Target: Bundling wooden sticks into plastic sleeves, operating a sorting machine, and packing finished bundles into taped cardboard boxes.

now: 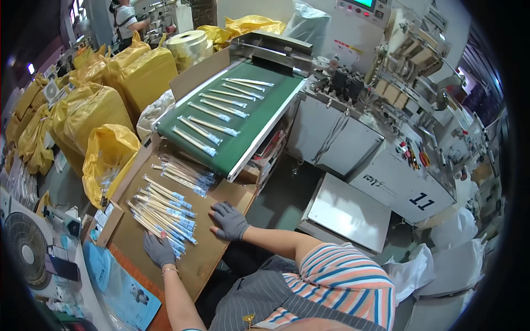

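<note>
Wrapped pale wooden sticks that look like disposable chopsticks, with blue and white ends, lie in a loose pile (165, 212) on the brown tabletop (212, 254). My left hand (160, 249), in a grey glove with bare fingertips, rests flat at the pile's near left edge, its fingers touching the packs. To the right of the pile my right hand (229, 222), gloved alike, lies on the tabletop with spread fingers and holds nothing. A second bunch of packs (185, 174) sits farther back, below the conveyor's end. Several more packs lie spaced out on the green conveyor belt (254, 118).
An open yellow bag (110, 160) stands left of the table, with full yellow sacks (94, 113) behind. At the near left are a fan (25, 245) and a blue plastic bag (130, 295). A packing machine (342, 132) fills the right. Another person (126, 22) stands far back.
</note>
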The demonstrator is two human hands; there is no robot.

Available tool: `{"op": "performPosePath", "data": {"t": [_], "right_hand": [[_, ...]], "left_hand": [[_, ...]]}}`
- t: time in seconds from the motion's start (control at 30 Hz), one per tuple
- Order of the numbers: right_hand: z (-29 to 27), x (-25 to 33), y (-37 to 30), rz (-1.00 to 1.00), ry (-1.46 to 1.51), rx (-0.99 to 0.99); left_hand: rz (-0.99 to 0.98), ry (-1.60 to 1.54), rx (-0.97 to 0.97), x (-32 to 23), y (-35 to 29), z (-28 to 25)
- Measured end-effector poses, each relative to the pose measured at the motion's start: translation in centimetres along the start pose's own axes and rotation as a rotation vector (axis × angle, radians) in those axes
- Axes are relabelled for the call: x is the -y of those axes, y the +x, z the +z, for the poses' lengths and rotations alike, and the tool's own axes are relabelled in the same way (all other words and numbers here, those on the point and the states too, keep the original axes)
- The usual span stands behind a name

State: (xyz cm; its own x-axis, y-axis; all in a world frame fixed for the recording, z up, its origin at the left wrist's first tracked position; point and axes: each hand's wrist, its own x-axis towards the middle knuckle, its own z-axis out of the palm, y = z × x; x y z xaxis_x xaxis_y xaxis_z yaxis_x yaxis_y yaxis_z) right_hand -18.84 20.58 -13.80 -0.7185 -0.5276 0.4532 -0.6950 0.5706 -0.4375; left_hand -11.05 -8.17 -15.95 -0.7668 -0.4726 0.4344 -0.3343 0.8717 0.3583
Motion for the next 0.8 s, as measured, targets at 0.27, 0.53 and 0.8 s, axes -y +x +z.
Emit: {"op": "performPosePath", "data": {"t": [0.27,0.53,0.8], "right_hand": [[-0.6,0.0,0.0,-0.003,0.03,-0.036],[-3.7,-0.7,3.5,-0.306,0.461,-0.105],[-12.6,-17.9,24.5,0.091,-0.392,-0.449]], "left_hand": [[0.026,0.02,0.038,-0.3,0.3,-0.2],[0.008,-0.018,0.058,-0.3,0.1,-1.1],[-0.015,0.074,0.074,-0.1,-0.4,-0.5]]}}
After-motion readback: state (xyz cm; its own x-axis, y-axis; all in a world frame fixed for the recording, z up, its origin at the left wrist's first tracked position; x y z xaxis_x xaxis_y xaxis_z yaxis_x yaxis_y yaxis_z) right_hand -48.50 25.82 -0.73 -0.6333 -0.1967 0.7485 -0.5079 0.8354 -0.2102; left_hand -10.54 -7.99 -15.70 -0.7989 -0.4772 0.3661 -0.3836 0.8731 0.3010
